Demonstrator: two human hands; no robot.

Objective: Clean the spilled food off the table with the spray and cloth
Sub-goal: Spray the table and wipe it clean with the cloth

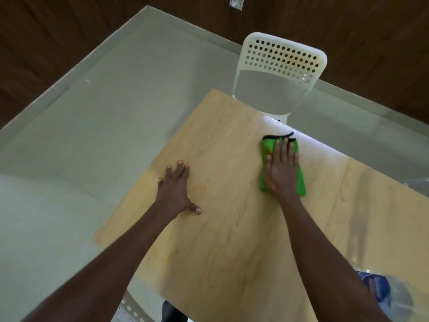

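Note:
A folded green cloth [301,180] with a black hem lies flat on the light wooden table [232,228], towards its far edge. My right hand [282,166] presses down on the cloth with straight fingers. My left hand [176,189] rests flat on the bare wood near the table's left edge, fingers spread. A faint orange-brown smear with small specks [199,187] marks the wood just right of my left hand. A clear bottle with a blue label [385,296] shows at the lower right, partly behind my right forearm; its top is out of view.
A white perforated plastic chair [281,56] stands at the table's far side. Another white perforated chair part [130,310] shows at the bottom edge. Grey tiled floor [92,135] lies left of the table, with dark wood walls behind.

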